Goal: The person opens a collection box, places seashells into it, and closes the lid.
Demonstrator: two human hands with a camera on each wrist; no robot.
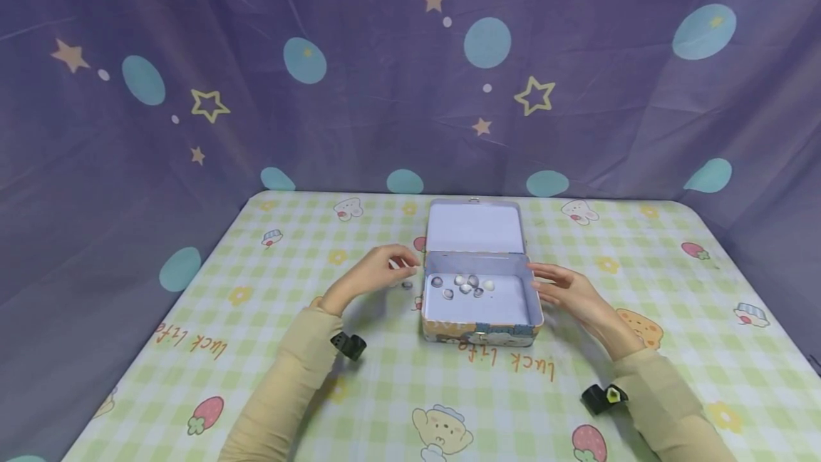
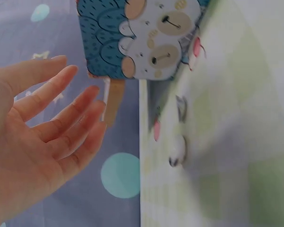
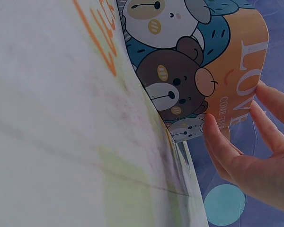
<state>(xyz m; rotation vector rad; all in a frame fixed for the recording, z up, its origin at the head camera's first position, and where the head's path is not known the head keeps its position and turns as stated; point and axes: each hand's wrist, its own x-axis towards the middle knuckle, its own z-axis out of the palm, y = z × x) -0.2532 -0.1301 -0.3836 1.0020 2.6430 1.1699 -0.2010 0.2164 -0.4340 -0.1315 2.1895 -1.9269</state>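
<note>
A tin box point(image 1: 482, 334) with its lid point(image 1: 474, 228) raised stands on the table, cartoon bears printed on its outside. Inside, several small rounded grey-and-white shells point(image 1: 465, 289) lie toward the back left. My left hand point(image 1: 380, 269) hovers left of the box, fingers spread and slightly bent, nothing in them; in the left wrist view its palm point(image 2: 47, 127) shows bare. Below it on the cloth are two small shells, one white and rounded point(image 2: 178, 151), the other greyer point(image 2: 181, 109). My right hand point(image 1: 571, 294) has its fingertips against the box's right side, as the printed wall point(image 3: 234, 71) shows.
A green-and-white checked tablecloth point(image 1: 359, 405) with cartoon prints covers the table. Behind it and to the sides hangs a purple curtain point(image 1: 398, 127) with stars and blue ovals. Black camera mounts point(image 1: 349, 346) sit on both wrists.
</note>
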